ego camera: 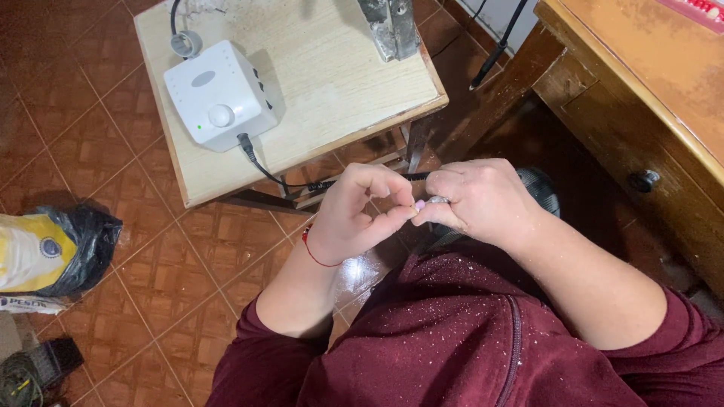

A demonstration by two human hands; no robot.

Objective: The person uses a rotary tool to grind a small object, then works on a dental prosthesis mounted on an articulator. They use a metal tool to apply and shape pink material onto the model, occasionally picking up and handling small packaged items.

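Observation:
My left hand pinches a small pink piece between thumb and fingertips; a red thread circles its wrist. My right hand is closed around a silvery rotary handpiece, its tip meeting the pink piece. The handpiece's coiled black cable runs left to a white control box with a round knob and a green light, standing on a small light-wood table. Both hands hover over my lap in a dusty maroon top.
A dark wooden desk with a drawer knob stands at the right. A yellow sack in black plastic lies on the brown tiled floor at the left. A grey metal block rests on the small table's far edge.

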